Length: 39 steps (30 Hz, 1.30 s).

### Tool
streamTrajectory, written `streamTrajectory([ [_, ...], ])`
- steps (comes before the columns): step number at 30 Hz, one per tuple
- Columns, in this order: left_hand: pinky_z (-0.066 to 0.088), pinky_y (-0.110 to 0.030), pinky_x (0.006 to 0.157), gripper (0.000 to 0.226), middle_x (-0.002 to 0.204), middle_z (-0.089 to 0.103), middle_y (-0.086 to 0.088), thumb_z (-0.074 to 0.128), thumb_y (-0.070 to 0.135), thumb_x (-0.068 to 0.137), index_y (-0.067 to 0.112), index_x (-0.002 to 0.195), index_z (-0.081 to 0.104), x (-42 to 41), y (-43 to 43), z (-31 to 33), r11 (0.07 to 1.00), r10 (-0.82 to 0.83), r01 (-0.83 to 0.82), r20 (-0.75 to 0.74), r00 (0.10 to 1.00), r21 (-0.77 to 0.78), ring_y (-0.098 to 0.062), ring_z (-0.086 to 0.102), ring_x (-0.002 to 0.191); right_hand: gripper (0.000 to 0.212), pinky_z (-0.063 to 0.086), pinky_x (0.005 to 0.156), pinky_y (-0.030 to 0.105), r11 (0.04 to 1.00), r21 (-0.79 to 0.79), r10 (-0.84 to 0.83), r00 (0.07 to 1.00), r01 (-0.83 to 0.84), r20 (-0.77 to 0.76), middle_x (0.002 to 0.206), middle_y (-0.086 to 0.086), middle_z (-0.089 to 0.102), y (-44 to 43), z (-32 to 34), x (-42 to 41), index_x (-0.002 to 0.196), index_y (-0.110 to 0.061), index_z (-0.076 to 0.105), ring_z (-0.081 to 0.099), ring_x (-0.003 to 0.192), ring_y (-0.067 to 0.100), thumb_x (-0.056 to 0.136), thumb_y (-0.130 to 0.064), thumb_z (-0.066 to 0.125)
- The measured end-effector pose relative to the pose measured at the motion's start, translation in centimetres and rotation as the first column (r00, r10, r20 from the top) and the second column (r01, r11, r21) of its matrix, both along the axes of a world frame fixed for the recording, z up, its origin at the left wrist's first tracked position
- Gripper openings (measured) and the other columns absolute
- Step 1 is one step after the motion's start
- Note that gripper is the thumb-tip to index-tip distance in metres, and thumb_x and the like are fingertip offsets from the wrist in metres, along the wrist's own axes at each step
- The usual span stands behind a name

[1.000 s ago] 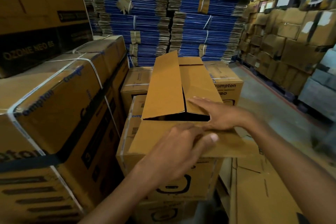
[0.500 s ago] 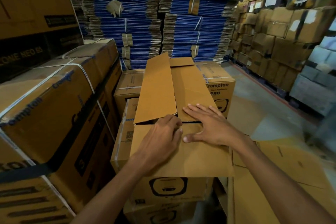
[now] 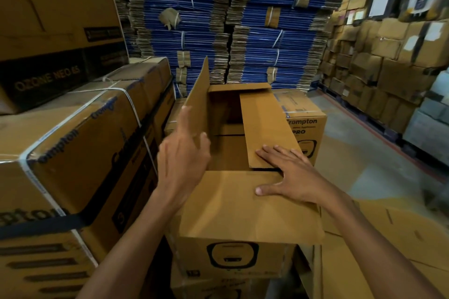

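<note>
A brown cardboard box (image 3: 233, 257) stands in front of me on top of other boxes, its top partly open. Its long left flap (image 3: 198, 102) stands nearly upright. My left hand (image 3: 182, 160) is at that flap, index finger stretched along it, blurred. The long right flap (image 3: 266, 126) lies down over the opening. My right hand (image 3: 289, 175) rests flat with spread fingers across the near short flap (image 3: 243, 206) and the end of the right flap. The box's inside looks dark; its contents are hidden.
Strapped Crompton cartons (image 3: 73, 153) are stacked close on my left. Bundles of flattened blue cartons (image 3: 218, 26) tower behind. A printed carton (image 3: 303, 124) stands behind the box on the right. Stacked brown boxes (image 3: 379, 60) line the right wall; grey floor (image 3: 359, 160) lies between.
My left hand has lifted the long left flap from lying flat to nearly upright, opening the box top. My right hand stays flat on the near and right flaps.
</note>
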<state>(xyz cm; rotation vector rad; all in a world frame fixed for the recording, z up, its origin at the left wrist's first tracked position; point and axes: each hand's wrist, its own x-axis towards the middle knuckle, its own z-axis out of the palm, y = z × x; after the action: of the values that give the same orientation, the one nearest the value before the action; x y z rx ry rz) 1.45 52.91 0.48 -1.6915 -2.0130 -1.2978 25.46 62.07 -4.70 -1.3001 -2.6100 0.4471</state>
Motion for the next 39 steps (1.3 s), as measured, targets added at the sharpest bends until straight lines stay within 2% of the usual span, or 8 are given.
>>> streamTrajectory([
  [4, 0.029, -0.022, 0.041, 0.039, 0.064, 0.052, 0.007, 0.066, 0.016, 0.095, 0.014, 0.133, 0.059, -1.5, -0.1, 1.4, 0.981, 0.19, -0.193, -0.216, 0.958, 0.007, -0.008, 0.045, 0.047, 0.111, -0.011, 0.119, 0.026, 1.0, 0.001, -0.002, 1.0, 0.002, -0.008, 0.165, -0.026, 0.002, -0.2, -0.1, 0.0, 0.157, -0.049, 0.015, -0.008, 0.142, -0.012, 0.061, -0.094, 0.048],
  [8, 0.045, -0.043, 0.072, 0.031, 0.107, 0.069, -0.018, 0.067, 0.008, 0.089, 0.007, 0.119, 0.067, -2.3, 1.6, 1.5, 0.987, 0.159, -0.133, -0.527, 0.835, 0.087, -0.034, 0.056, 0.093, 0.111, -0.009, 0.122, 0.03, 1.0, 0.006, 0.001, 1.0, -0.001, -0.023, 0.165, -0.025, 0.003, -0.3, -0.1, 0.1, 0.158, -0.047, 0.016, -0.007, 0.144, -0.01, 0.062, -0.093, 0.05],
  [11, 0.052, -0.043, 0.086, 0.035, 0.138, 0.053, -0.01, 0.059, 0.027, 0.1, 0.016, 0.133, 0.056, -3.1, 3.0, 2.7, 0.996, 0.052, -0.071, -0.285, 0.957, -0.057, -0.03, 0.054, 0.114, 0.106, -0.009, 0.121, 0.03, 1.0, 0.004, 0.005, 0.999, -0.005, -0.032, 0.162, -0.028, 0.002, -0.6, 0.0, 0.2, 0.157, -0.048, 0.016, -0.006, 0.146, -0.009, 0.067, -0.09, 0.052],
  [15, 0.054, -0.04, 0.065, 0.054, 0.085, 0.065, -0.011, 0.034, 0.049, 0.108, 0.005, 0.095, 0.061, -3.5, 3.4, 3.3, 0.957, 0.079, -0.032, 0.155, 0.985, -0.287, -0.024, 0.063, 0.07, 0.098, -0.002, 0.122, 0.032, 0.999, -0.051, 0.006, 0.998, -0.009, -0.065, 0.165, -0.024, 0.009, -0.1, 0.9, 0.4, 0.157, -0.046, 0.023, 0.002, 0.151, -0.002, 0.072, -0.084, 0.054],
  [18, 0.058, -0.049, 0.077, 0.057, 0.084, 0.065, -0.015, 0.03, 0.051, 0.108, 0.01, 0.077, 0.055, -3.0, 3.2, 3.3, 0.936, 0.066, 0.001, 0.178, 0.982, -0.351, -0.034, 0.066, 0.079, 0.09, 0.009, 0.122, 0.035, 0.988, -0.147, 0.061, 0.997, -0.054, 0.04, 0.167, -0.017, 0.014, 0.6, 3.1, 0.9, 0.158, -0.041, 0.024, 0.009, 0.154, 0.008, 0.082, -0.073, 0.058],
  [26, 0.039, -0.019, 0.045, 0.044, 0.064, 0.058, -0.002, 0.043, 0.032, 0.108, 0.013, 0.07, 0.055, 1.5, 2.3, 3.7, 0.936, -0.101, 0.169, 0.222, 0.97, -0.31, -0.014, 0.054, 0.053, 0.059, 0.05, 0.103, 0.04, 0.97, -0.243, 0.068, 0.976, -0.015, 0.209, 0.151, -0.001, 0.049, 3.3, 11.4, -0.1, 0.152, -0.03, 0.038, 0.052, 0.13, 0.021, 0.1, -0.055, 0.048],
  [33, 0.05, -0.035, 0.076, 0.036, 0.077, 0.06, 0.002, 0.048, 0.064, 0.094, 0.03, 0.106, 0.041, 6.7, 1.8, 2.2, 0.879, -0.28, 0.307, 0.126, 0.952, -0.366, -0.011, 0.055, 0.072, 0.071, 0.057, 0.091, 0.047, 0.919, -0.387, -0.204, 0.933, 0.077, -0.297, 0.116, 0.002, 0.067, 3.3, 14.3, -6.2, 0.129, -0.013, 0.063, 0.066, 0.103, 0.023, 0.094, -0.072, 0.046],
  [39, 0.059, -0.041, 0.087, 0.059, 0.122, 0.07, 0.0, 0.059, 0.054, 0.095, 0.034, 0.147, 0.039, 5.0, 3.4, 0.1, 0.882, -0.353, 0.335, 0.007, 0.936, -0.331, -0.017, 0.07, 0.093, 0.035, 0.05, 0.061, 0.033, 0.968, 0.191, -0.184, 0.978, 0.163, 0.1, 0.103, 0.004, 0.064, 3.1, 14.0, -7.2, 0.124, -0.021, 0.061, 0.062, 0.081, 0.021, 0.09, -0.018, 0.07],
])
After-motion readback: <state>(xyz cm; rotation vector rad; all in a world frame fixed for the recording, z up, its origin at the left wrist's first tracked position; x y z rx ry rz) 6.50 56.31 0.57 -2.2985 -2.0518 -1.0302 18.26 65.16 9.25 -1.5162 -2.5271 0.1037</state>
